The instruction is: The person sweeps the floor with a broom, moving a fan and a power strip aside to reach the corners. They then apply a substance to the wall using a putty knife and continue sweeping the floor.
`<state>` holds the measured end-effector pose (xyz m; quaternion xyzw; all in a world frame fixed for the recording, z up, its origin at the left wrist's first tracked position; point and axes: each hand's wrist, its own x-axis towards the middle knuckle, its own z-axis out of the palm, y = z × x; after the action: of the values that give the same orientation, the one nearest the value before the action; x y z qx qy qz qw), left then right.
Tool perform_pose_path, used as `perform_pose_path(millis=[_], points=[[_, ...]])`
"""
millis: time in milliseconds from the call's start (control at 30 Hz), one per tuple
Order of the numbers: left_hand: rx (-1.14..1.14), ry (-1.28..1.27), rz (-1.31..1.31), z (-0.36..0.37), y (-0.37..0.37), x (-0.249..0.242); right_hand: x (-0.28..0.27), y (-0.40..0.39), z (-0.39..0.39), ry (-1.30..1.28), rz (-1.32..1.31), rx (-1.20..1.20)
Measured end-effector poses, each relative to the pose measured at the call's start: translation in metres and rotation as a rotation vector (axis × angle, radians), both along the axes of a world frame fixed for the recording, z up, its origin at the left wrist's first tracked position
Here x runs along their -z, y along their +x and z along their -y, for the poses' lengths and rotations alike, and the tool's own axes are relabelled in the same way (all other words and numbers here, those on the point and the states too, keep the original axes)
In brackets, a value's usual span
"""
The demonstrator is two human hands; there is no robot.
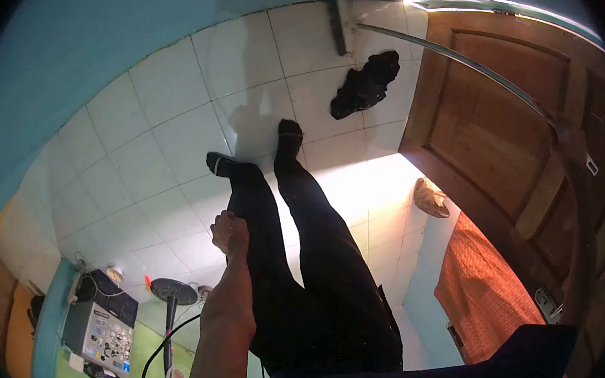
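My right hand point(568, 142) is closed around the upper part of a long-handled broom point(465, 58), at the right by the door. Its hanging-hole end sticks out past my hand. The broom's dark bristle head point(341, 25) rests on the tiles near the blue wall. Close to the head lies a crumpled black cloth-like heap point(366, 85), apart from the bristles. My left hand point(230, 232) hangs in front of my leg with fingers curled in, and no object shows in it.
A brown wooden door point(500, 105) stands on the right, with an orange curtain point(477, 287) beyond it. A brown bag-like bundle point(431, 198) lies by the door. At lower left are a fan base point(172, 291) and a sticker-covered box point(108, 337) with cables.
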<state>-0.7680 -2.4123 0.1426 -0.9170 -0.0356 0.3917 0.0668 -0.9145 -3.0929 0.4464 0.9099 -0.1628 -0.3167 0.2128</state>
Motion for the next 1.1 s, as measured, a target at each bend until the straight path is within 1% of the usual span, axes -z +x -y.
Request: perform_pose_path(millis=[67,100,167,200,267,300,367,400,467,500,533,633,700,733,800,867,967,1000,1033,1067,1100], points=[[0.012,0.016,-0.013,0.003,0.001,0.002,-0.006,0.006,-0.015,0.071,-0.089,0.092],[0.020,0.013,-0.010,0.005,0.001,0.002,-0.001,-0.003,-0.014,0.069,-0.085,0.100],[0.020,-0.032,0.016,0.007,-0.001,0.000,0.018,-0.022,-0.010,0.128,0.030,-0.051],[0.030,-0.034,0.020,0.009,-0.001,0.001,0.022,-0.010,-0.022,0.125,0.035,-0.043],[0.050,-0.014,0.012,0.011,-0.003,0.003,0.038,0.013,-0.043,0.161,-0.131,0.336],[0.059,-0.009,0.014,0.011,-0.003,0.004,0.047,0.007,-0.037,0.166,-0.129,0.344],[0.089,-0.025,0.012,0.009,-0.005,0.005,0.066,-0.009,-0.028,0.237,0.191,0.130],[0.098,-0.018,0.009,0.007,-0.006,0.005,0.063,-0.004,-0.028,0.244,0.189,0.139],[0.110,-0.008,0.018,0.008,-0.007,0.008,0.050,0.012,-0.019,0.173,-0.005,0.593],[0.113,-0.005,0.017,0.010,-0.006,0.007,0.050,-0.011,-0.004,-0.036,-0.108,-0.050],[0.124,0.003,0.017,0.013,-0.005,0.005,0.048,-0.029,0.014,-0.034,-0.110,-0.049],[0.147,-0.001,0.018,0.017,-0.005,0.004,0.035,-0.033,0.020,-0.107,-0.055,-0.004],[0.155,-0.009,0.019,0.020,-0.006,0.007,0.016,0.001,-0.023,-0.135,0.000,-0.081],[0.150,-0.008,0.011,0.021,-0.005,0.009,0.013,-0.009,-0.015,-0.135,0.002,-0.083],[0.140,0.007,-0.002,0.020,-0.005,0.010,0.011,-0.042,0.013,-0.107,0.085,-0.080],[0.176,-0.007,0.014,0.021,-0.005,0.009,0.001,-0.051,0.022,-0.042,0.073,-0.058],[0.131,0.043,-0.045,0.025,0.000,0.008,-0.009,-0.066,0.021,0.077,0.065,-0.026],[0.127,0.051,-0.049,0.024,-0.001,0.008,-0.009,-0.070,0.024,0.136,0.071,-0.018],[0.127,0.032,-0.036,0.022,-0.001,0.008,-0.005,-0.102,0.045,0.123,-0.031,0.022],[0.126,0.011,-0.021,0.022,-0.001,0.008,0.004,-0.105,0.037,0.128,-0.032,0.020],[0.124,0.014,-0.022,0.022,-0.001,0.008,0.011,-0.105,0.023,0.158,0.005,-0.055]])
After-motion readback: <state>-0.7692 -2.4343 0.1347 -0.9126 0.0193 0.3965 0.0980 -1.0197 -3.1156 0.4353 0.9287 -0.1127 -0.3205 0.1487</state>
